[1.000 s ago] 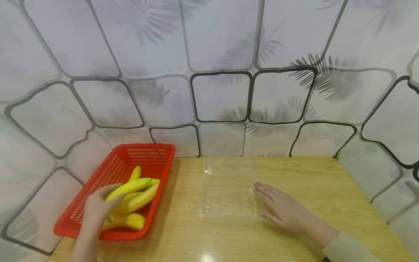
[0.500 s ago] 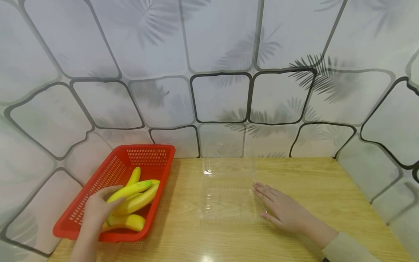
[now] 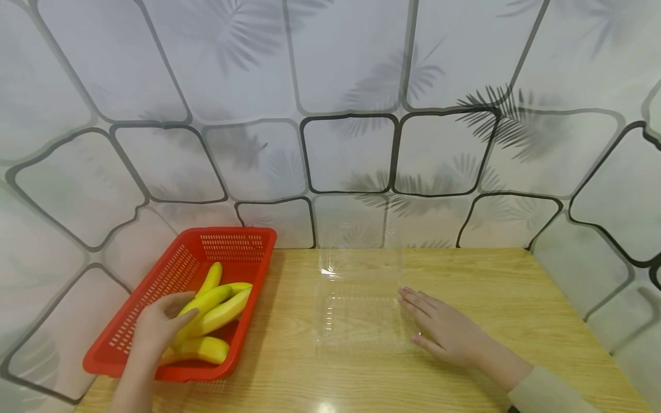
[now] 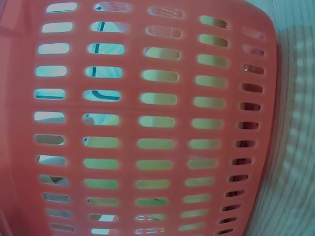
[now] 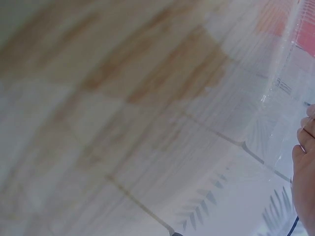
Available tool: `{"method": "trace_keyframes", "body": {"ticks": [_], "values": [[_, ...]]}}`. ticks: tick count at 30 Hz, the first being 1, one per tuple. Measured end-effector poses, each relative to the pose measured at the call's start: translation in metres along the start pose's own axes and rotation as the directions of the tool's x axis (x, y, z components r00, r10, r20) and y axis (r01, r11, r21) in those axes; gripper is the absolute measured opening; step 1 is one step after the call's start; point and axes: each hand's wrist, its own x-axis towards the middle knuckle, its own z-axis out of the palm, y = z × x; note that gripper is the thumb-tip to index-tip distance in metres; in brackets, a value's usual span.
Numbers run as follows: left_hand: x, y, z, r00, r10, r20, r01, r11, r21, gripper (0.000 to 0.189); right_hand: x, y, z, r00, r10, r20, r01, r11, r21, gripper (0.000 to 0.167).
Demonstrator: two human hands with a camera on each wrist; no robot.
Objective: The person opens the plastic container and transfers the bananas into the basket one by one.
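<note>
In the head view a red plastic basket [image 3: 233, 246] with slotted walls stands at the left, holding several yellow bananas [image 3: 223, 315]. My left hand [image 3: 157, 327] reaches in over its left side and grips one banana [image 3: 207, 300], thumb on the near side, fingers partly hidden behind. That banana slants across the others. At mid-table lies a clear plastic clamshell box [image 3: 356, 321], its lid standing up behind. My right hand [image 3: 446, 332] lies with straight fingers at the box's right edge. In the left wrist view the basket wall [image 4: 130, 105] fills most of the picture, yellow showing through its slots.
The wood-grain table [image 3: 485, 287] ends at a wall covering [image 3: 351, 152] with a stone and leaf pattern, which also rises at both sides. The basket stands close to the left wall. In the right wrist view the tabletop [image 5: 162, 64] looks glossy and blurred.
The gripped banana has tilted and shifted slightly down and left, its green tip drawn back toward my left hand. My right hand and the clear box have stayed in place.
</note>
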Motion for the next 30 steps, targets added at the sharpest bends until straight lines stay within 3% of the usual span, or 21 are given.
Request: {"method": "trace_keyframes", "body": {"ticks": [7, 15, 23, 30], "values": [[-0.002, 0.000, -0.001, 0.998, 0.050, -0.038, -0.050, 0.999, 0.013, 0.054, 0.000, 0.001, 0.000, 1.000, 0.007, 0.008, -0.007, 1.000, 0.004, 0.079], [-0.006, 0.005, -0.002, 0.997, 0.059, -0.057, -0.059, 0.998, -0.011, 0.054, 0.000, 0.002, 0.000, 1.000, -0.008, 0.007, 0.008, 1.000, 0.013, 0.081], [-0.011, 0.016, -0.002, 0.995, 0.073, -0.068, -0.072, 0.997, 0.016, 0.050, 0.002, 0.007, -0.004, 0.998, -0.041, -0.050, 0.041, 0.999, 0.005, 0.077], [-0.018, 0.028, 0.004, 0.980, 0.181, -0.087, -0.178, 0.983, 0.047, 0.044, 0.005, 0.012, -0.009, 0.994, -0.065, -0.087, 0.066, 0.998, 0.006, 0.071]]}}
